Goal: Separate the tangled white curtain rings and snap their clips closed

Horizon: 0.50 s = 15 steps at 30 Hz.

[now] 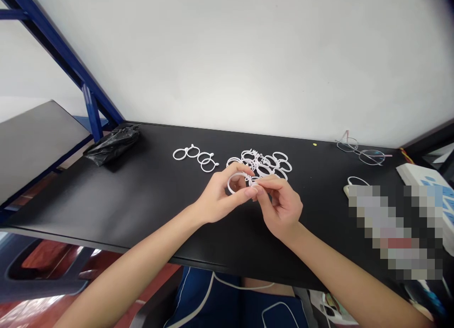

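Between both hands, above the black table, is a white plastic ring with a small knob or clasp. My left hand is closed round it, thumb and fingers pinching near the clasp. My right hand pinches the same spot from the other side; its fingertips hide the exact part gripped. Just behind the hands lies a pile of similar white rings, partly covered by my fingers. Left of the pile, several white rings lie in a loose row, each with a small knob.
A crumpled black plastic bag lies at the table's left end, beside a blue metal frame. Eyeglasses rest at the back right. A blurred-out item and a white box occupy the right side. White cables hang over the lap.
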Motion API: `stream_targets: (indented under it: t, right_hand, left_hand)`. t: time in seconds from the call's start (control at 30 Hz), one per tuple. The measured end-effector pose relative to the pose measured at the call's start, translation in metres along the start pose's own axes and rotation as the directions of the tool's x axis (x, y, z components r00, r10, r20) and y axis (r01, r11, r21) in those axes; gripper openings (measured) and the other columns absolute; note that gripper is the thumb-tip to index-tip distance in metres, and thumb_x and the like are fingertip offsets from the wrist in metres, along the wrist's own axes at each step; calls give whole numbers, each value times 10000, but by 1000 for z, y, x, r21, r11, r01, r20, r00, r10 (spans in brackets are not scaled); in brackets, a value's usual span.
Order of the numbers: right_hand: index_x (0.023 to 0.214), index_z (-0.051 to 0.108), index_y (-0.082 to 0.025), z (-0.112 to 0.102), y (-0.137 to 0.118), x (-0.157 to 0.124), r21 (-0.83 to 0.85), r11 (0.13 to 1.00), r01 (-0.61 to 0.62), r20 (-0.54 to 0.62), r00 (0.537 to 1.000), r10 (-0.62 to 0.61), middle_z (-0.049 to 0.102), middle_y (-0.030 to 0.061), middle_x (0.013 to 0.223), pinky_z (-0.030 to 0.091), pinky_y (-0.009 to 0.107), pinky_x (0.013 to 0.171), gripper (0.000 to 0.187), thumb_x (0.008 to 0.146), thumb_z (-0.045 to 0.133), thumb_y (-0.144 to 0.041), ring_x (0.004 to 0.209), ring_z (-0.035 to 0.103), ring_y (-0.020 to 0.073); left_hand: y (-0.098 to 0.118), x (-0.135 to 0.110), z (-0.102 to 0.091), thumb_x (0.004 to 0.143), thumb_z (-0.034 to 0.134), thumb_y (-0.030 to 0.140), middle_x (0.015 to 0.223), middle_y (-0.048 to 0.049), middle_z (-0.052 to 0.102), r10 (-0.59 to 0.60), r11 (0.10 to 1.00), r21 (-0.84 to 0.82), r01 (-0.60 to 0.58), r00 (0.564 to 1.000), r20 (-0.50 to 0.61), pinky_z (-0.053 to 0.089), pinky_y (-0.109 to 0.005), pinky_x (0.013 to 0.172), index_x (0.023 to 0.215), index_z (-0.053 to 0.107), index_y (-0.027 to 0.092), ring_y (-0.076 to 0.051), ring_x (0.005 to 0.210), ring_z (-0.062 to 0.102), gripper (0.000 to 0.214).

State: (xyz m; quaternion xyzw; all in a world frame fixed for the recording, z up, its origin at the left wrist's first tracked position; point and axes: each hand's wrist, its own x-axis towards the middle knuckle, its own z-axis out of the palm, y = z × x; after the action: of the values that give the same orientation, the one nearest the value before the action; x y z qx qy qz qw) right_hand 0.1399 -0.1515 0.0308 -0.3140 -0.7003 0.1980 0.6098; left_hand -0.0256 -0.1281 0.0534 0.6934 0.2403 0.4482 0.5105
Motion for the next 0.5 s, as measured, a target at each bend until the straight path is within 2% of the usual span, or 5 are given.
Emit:
stream_targets:
  t: [0.13,0.33,0.4,0.5]
  right_hand:
    - [1030,625,-237,1,-1,0,13,1000,-7,5,1000,7,686,37,875,558,266,558,193,901,590,-99,697,641,137]
    - [1012,607,-230,1,-2,1,33,999,-8,38,999,6,670,31,866,543,258,567,172,903,584,-99,688,633,130]
    - [1004,581,-223,0,-1,0,30,999,-22,70,997,19,654,17,820,516,244,543,128,927,548,-126,633,612,115]
    - [968,540,-219,-1,0,-2,20,999,-42,170,985,38,589,-34,679,431,209,468,85,970,469,-174,485,508,77]
  left_hand:
    - [-1,0,0,910,564,499,638,21,569,32,998,59,-30,999,-23,386,-227,560,996,548,145,-94,551,506,364]
    - [-2,0,1,931,540,435,658,19,554,2,997,79,3,998,-55,377,-213,528,859,525,154,-86,538,506,290]
    - [-1,0,0,941,513,415,651,21,537,2,995,104,4,998,-55,394,-216,547,833,530,152,-90,549,518,285]
    - [2,-1,-1,945,468,357,655,18,536,6,992,125,-3,1000,-25,416,-222,572,812,536,149,-97,564,534,257]
